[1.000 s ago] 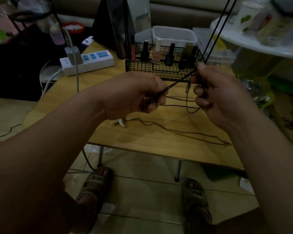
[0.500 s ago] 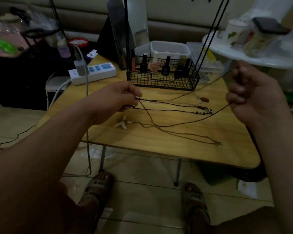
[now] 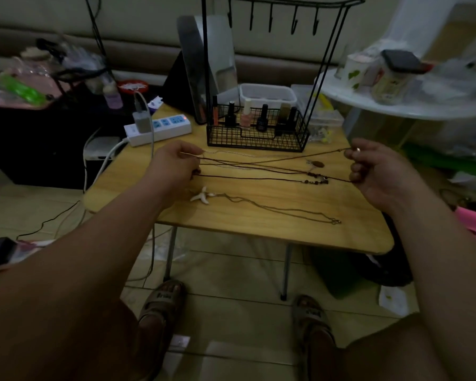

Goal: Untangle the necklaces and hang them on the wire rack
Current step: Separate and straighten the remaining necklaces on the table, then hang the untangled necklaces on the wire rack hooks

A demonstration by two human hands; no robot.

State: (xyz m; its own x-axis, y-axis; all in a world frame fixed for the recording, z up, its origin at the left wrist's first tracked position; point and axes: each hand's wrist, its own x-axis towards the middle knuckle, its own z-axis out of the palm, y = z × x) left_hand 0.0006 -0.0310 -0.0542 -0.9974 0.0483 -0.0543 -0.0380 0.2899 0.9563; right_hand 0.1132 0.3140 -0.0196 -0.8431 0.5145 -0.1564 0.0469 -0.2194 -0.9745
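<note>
One dark cord necklace [image 3: 259, 177], stretched taut, pinched by left hand [image 3: 173, 167], right hand [image 3: 377, 171]

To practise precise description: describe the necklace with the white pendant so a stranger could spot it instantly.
Find the wooden table with the black wire rack on it. Toward its near edge lies a thin chain necklace. Unlike the dark cords stretched beyond it, it lies untouched and ends in a white starfish-like pendant.
</note>
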